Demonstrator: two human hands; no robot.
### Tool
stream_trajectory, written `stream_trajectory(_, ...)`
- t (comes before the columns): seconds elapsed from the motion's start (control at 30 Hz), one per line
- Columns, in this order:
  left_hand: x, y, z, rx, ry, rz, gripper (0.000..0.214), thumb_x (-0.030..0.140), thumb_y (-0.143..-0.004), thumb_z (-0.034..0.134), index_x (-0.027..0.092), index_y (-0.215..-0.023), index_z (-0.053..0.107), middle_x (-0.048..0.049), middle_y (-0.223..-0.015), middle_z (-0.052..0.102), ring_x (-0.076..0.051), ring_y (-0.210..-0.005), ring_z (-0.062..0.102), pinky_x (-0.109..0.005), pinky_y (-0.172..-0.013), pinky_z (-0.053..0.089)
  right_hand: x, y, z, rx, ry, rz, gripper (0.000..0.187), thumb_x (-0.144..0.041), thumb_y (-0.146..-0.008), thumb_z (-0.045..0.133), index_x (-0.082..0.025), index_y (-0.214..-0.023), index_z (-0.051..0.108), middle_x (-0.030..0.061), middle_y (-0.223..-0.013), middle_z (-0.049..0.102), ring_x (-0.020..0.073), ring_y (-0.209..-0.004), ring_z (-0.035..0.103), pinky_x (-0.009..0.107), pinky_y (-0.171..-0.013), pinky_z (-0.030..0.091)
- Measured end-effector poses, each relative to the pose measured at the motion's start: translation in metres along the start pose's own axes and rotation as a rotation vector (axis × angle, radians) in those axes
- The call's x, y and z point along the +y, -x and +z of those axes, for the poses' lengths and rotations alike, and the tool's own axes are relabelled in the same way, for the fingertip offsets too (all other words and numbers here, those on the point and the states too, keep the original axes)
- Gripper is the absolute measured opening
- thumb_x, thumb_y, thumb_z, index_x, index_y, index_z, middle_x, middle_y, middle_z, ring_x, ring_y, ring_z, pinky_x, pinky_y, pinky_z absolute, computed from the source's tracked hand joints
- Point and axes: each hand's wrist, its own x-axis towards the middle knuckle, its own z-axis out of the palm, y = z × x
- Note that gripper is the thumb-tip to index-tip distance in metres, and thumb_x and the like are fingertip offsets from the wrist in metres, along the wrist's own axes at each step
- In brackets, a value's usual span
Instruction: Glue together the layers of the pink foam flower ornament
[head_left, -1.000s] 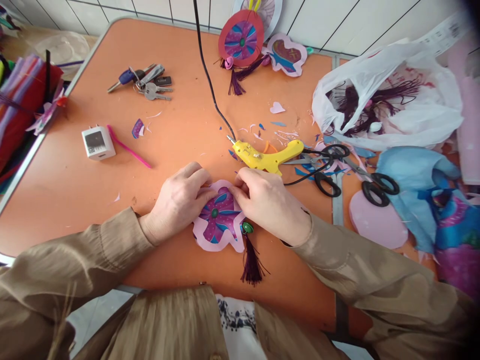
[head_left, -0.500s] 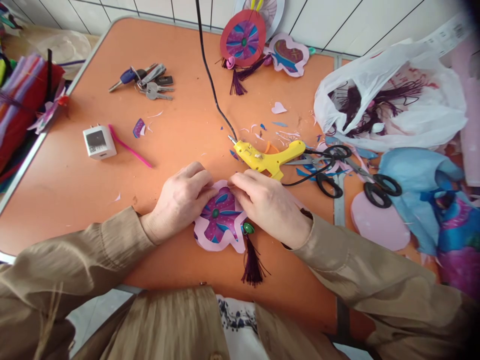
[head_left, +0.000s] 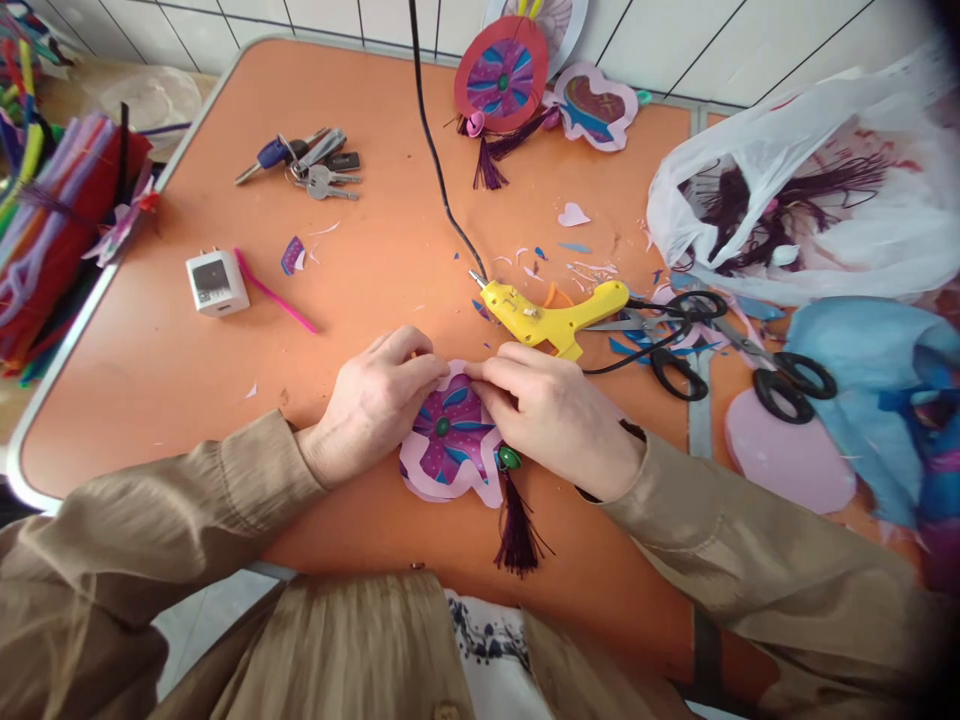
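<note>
Far left of the glue gun (head_left: 551, 315), off the edge of the orange table (head_left: 172, 400), lies a bundle of coloured pipe cleaners (head_left: 52, 220). A white charger plug (head_left: 216, 282) sits well to the left of the glue gun, with a pink strip (head_left: 277, 293) just beside it on the gun's side. A bunch of keys (head_left: 311, 165) lies left of the gun and farther back.

The left hand (head_left: 375, 400) rests in front of the glue gun and a little to its left. Its fingers are bent and bunched together, the tips nipping the upper rim of a paper flower (head_left: 450, 440). The flower lies flat on the table just in front of the gun's nozzle, between the two hands. A green bead (head_left: 510, 458) and a dark purple tassel (head_left: 517, 525) hang from the flower's near right edge.

The right hand (head_left: 555, 415) lies directly in front of the glue gun. Its fingers are pressed together and pinch the same top rim, meeting the left fingertips.

Behind the gun stand a round red ornament (head_left: 501, 75) and a heart-shaped cutout (head_left: 596, 105). Two black-handled scissors (head_left: 667, 340) touch the gun's handle end on its right. Farther right are a white plastic bag (head_left: 795, 190) of tassels and a pink foam piece (head_left: 787, 460).
</note>
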Motion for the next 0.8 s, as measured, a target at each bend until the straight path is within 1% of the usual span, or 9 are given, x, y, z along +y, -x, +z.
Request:
stream_trajectory(0.13,-0.0013,0.0018,0.0019,0.021,-0.015,0.012,0.019,0.016,-0.094,0.049,0.017,-0.089,0.067,-0.0044,-0.088,0.061,-0.014,-0.075,0.058,-0.024,-0.063,0.049,-0.0016,-0.0001,-0.0012,-0.02,-0.036,0.029,0.027,-0.02,-0.095,0.046,-0.013,-0.087,0.07,0.0055,-0.078,0.059,0.0146,-0.071,0.056,0.027,-0.065,0.039)
stream_trajectory(0.23,-0.0014,0.0007,0.0013,0.019,-0.016,0.015,0.019,0.017,-0.094,0.049,0.016,-0.089,0.067,-0.0051,-0.087,0.061,-0.015,-0.077,0.06,-0.025,-0.065,0.051,0.0001,-0.0011,-0.0007,0.01,-0.079,0.024,0.023,-0.018,-0.093,0.048,-0.015,-0.087,0.07,0.0054,-0.079,0.061,0.0144,-0.072,0.056,0.027,-0.067,0.04)
stream_trajectory(0.33,-0.0005,-0.0011,-0.0005,0.002,-0.016,-0.009,0.021,0.018,-0.095,0.048,0.014,-0.085,0.066,-0.0066,-0.087,0.062,-0.015,-0.077,0.06,-0.026,-0.067,0.051,0.0033,-0.0019,0.0004,0.039,-0.123,0.024,0.018,-0.016,-0.091,0.052,-0.015,-0.088,0.07,0.0047,-0.078,0.063,0.0142,-0.071,0.056,0.027,-0.068,0.041)
stream_trajectory(0.43,0.0006,-0.0023,-0.0021,-0.017,-0.01,-0.029,0.02,0.017,-0.094,0.048,0.014,-0.084,0.064,-0.0067,-0.086,0.061,-0.015,-0.077,0.06,-0.027,-0.068,0.051,0.0053,-0.0013,0.0005,0.083,-0.178,0.001,0.016,-0.014,-0.089,0.054,-0.015,-0.093,0.07,0.004,-0.081,0.065,0.0133,-0.071,0.057,0.026,-0.069,0.043)
stream_trajectory(0.5,0.0011,-0.0028,-0.0026,-0.024,0.001,-0.037,0.019,0.017,-0.094,0.049,0.014,-0.083,0.064,-0.0062,-0.085,0.061,-0.015,-0.076,0.059,-0.026,-0.068,0.05,0.0053,0.0,-0.0002,0.076,-0.177,-0.024,0.019,-0.014,-0.089,0.054,-0.016,-0.1,0.07,0.0034,-0.082,0.064,0.0134,-0.071,0.058,0.026,-0.07,0.044)
stream_trajectory(0.57,0.0017,-0.0032,-0.0031,-0.029,0.014,-0.057,0.019,0.02,-0.094,0.049,0.014,-0.082,0.063,-0.0057,-0.084,0.06,-0.015,-0.076,0.059,-0.026,-0.068,0.05,0.0046,0.0014,-0.0011,0.023,-0.118,-0.054,0.025,-0.018,-0.091,0.053,-0.017,-0.11,0.069,0.0033,-0.08,0.061,0.0145,-0.071,0.058,0.027,-0.066,0.043)
stream_trajectory(0.67,0.0028,-0.0037,-0.0042,-0.046,0.03,-0.087,0.019,0.022,-0.094,0.05,0.014,-0.082,0.062,-0.005,-0.084,0.06,-0.015,-0.076,0.059,-0.027,-0.069,0.05,0.0028,0.0026,-0.0022,-0.045,0.034,-0.101,0.033,-0.03,-0.095,0.05,-0.02,-0.123,0.065,0.004,-0.08,0.058,0.0158,-0.069,0.057,0.027,-0.058,0.038)
stream_trajectory(0.8,0.0039,-0.0044,-0.006,-0.042,0.046,-0.097,0.016,0.018,-0.093,0.051,0.015,-0.081,0.061,-0.0044,-0.083,0.06,-0.014,-0.075,0.058,-0.026,-0.068,0.049,-0.0003,0.002,-0.0033,-0.085,0.185,-0.132,0.037,-0.038,-0.097,0.047,-0.022,-0.124,0.064,0.0041,-0.081,0.058,0.0145,-0.064,0.053,0.027,-0.052,0.031)
